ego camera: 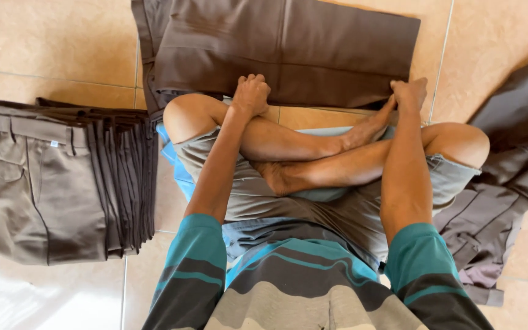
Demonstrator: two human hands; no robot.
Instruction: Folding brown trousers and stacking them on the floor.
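— What could slip here?

— The folded brown trousers (288,52) lie on the tiled floor (62,43) at twelve o'clock. Uneven pulls on their near edge would likely skew the fold or drag it onto the crossed legs (313,156).

— And each grip?

— The left hand (250,95) is fisted tight on that near edge; the right hand (409,93) is curled closed on it too. A stack of folded trousers (62,177) sits at nine o'clock, and a loose pile of trousers (508,171) at three.
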